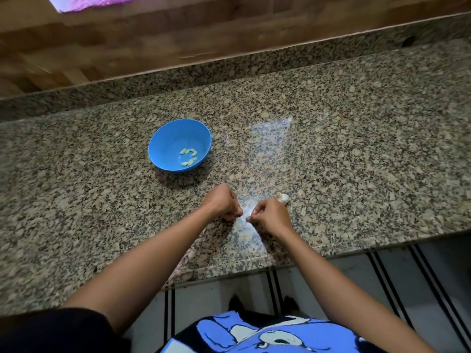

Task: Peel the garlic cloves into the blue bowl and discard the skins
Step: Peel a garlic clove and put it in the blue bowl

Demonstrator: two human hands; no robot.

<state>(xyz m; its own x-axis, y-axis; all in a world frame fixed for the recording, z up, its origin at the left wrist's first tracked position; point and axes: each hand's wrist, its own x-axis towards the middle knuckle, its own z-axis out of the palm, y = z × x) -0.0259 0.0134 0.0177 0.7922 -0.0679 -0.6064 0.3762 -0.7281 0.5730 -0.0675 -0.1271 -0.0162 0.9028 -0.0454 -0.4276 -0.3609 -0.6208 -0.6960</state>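
Granite counter (356, 149), speckled grey and brown, with a raised ledge of the same stone at the back and wooden panelling (127, 47) above it.

Blue bowl (165, 138): plastic, upright, left of centre on the counter, well apart from both hands. Contents: several peeled cloves (189, 157), pale green-white, lying in a loose ring on the bottom.

Garlic piece (283, 197): unpeeled, whitish, on the counter just beyond the right hand's knuckles.

Left hand (224, 202): low over the counter near its front edge, fingers curled in, tips turned toward the other hand. Whether anything is held cannot be told.

Right hand (271, 216): close beside the left, fingers curled, pinching a pale scrap (254, 211) at the fingertips; clove or skin, too small to tell.

The two sets of fingertips sit near each other, a narrow gap between.

Blue printed shirt (254, 335): bottom edge of view.
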